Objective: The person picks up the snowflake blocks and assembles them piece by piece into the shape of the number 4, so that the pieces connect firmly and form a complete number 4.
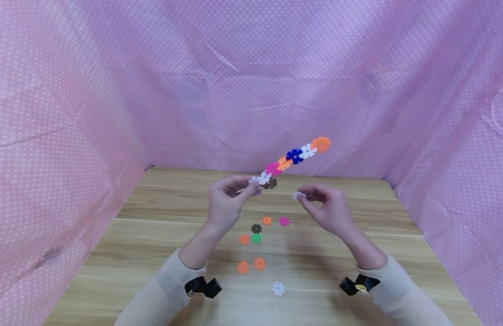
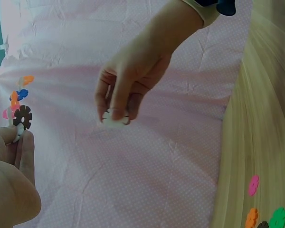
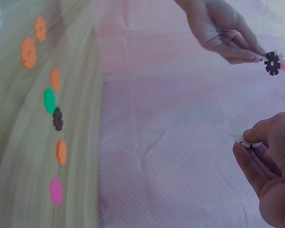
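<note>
My left hand (image 1: 227,201) pinches the near end of a chain of notched plastic discs (image 1: 294,156) between thumb and fingers. White, pink, orange, dark blue, white and orange discs run up and to the right from it. A brown disc (image 3: 272,63) joins the chain close to the left fingertips. Off to the right, my right hand (image 1: 326,208) pinches one loose white notched disc (image 2: 115,118) by its edge, apart from the chain. Part of the chain's held end is hidden behind the left thumb.
Loose discs lie on the wooden table (image 1: 162,226) below the hands: several orange ones (image 1: 259,264), a green one (image 1: 256,238), a brown one (image 1: 256,228), a pink one (image 1: 284,221) and a white one (image 1: 278,289). Pink dotted cloth (image 1: 243,113) encloses the back and sides.
</note>
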A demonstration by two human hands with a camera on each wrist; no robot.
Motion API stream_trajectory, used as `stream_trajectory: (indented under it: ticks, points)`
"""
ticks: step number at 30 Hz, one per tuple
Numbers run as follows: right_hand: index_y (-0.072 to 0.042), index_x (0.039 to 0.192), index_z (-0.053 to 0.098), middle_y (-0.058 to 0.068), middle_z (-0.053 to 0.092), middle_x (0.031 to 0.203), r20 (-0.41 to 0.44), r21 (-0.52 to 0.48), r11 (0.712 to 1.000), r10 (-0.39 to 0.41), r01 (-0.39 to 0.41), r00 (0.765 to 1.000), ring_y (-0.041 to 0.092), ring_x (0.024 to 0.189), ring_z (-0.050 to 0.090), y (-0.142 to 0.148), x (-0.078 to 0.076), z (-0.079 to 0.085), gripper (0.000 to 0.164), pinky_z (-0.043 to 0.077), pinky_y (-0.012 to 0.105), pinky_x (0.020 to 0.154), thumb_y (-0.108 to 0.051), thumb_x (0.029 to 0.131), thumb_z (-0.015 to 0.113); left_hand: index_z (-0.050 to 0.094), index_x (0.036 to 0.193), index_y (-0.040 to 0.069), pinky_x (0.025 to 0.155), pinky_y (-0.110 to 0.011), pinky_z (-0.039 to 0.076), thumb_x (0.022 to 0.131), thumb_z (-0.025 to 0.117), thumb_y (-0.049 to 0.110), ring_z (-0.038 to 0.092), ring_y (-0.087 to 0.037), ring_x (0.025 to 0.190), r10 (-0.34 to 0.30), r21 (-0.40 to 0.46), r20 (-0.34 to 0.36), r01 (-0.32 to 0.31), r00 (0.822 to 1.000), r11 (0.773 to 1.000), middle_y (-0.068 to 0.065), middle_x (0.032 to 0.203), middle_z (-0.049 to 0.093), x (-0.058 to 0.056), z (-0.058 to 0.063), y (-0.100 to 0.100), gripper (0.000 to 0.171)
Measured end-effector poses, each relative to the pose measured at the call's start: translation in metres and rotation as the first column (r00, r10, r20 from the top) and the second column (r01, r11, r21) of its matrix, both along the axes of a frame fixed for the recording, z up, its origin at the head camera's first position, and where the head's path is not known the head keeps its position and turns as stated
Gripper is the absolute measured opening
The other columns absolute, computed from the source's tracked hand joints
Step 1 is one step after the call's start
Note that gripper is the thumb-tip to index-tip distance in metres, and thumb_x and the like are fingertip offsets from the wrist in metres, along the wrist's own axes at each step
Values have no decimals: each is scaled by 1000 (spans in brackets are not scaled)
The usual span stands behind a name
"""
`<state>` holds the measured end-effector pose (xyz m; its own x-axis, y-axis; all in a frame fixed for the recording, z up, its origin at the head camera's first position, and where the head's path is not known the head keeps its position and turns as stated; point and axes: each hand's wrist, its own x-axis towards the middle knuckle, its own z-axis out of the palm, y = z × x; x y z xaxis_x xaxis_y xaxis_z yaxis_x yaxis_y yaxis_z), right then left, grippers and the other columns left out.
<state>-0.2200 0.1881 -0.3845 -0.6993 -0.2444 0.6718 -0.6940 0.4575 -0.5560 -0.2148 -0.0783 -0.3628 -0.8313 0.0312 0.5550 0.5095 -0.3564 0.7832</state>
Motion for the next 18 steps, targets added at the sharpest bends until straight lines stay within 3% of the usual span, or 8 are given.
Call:
stream_trajectory:
  ticks: [7,13,18]
  points:
    - [-1,100,79,14,82,92,2,-87,993,78,-77,997,-5,83,75,-12,4,18,18,67,16,72,10,87,81,63,104,-29,79,-32,71,89,69,-20,80,-9,82,-10,16,-5,10,1000,1000,8,96,83,3,0,1,19]
    - [3,99,77,19,80,94,41,-171,978,126,-118,991,-2,84,76,-22,8,29,18,68,19,73,14,86,80,61,106,-31,80,-32,71,89,68,-20,80,-8,82,-7,4,2,7,1000,1000,10,95,82,4,-1,1,21]
    - [7,100,76,13,80,92,34,-238,961,153,-141,988,1,83,77,-29,12,36,18,68,20,73,15,85,80,67,104,-25,81,-33,71,89,69,-19,80,-9,84,-21,16,-1,21,1000,1000,7,96,83,5,-2,1,16]
